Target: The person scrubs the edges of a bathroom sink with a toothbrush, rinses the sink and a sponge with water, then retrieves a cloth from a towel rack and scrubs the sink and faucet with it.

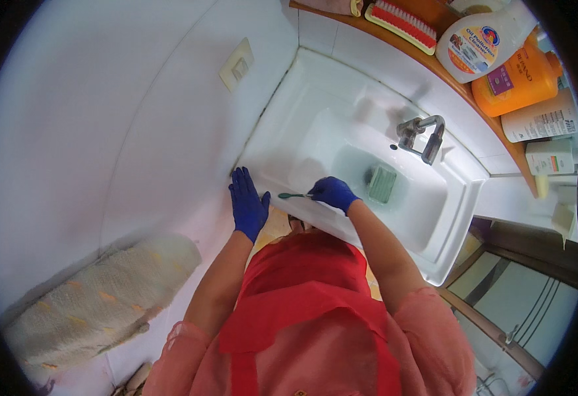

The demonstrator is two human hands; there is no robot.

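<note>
My left hand (249,204), in a blue glove, lies flat with its fingers extended at the left front corner of the white ceramic washbasin (289,123), by the tiled wall. My right hand (332,192), also gloved in blue, grips a dark green toothbrush (291,196) over the basin's front rim. The toothbrush's far end points towards my left hand. Inside the basin, in what looks like shallow water, a pale green ridged soap dish (382,185) lies near the bottom. A chrome faucet (421,136) stands at the basin's back edge.
Above the basin runs a wooden shelf (504,133) with a red-and-white scrub brush (401,25), a white cleaner bottle (481,44), an orange bottle (521,79) and other bottles. A light switch (237,65) is on the left wall. A beige towel (101,302) hangs at lower left.
</note>
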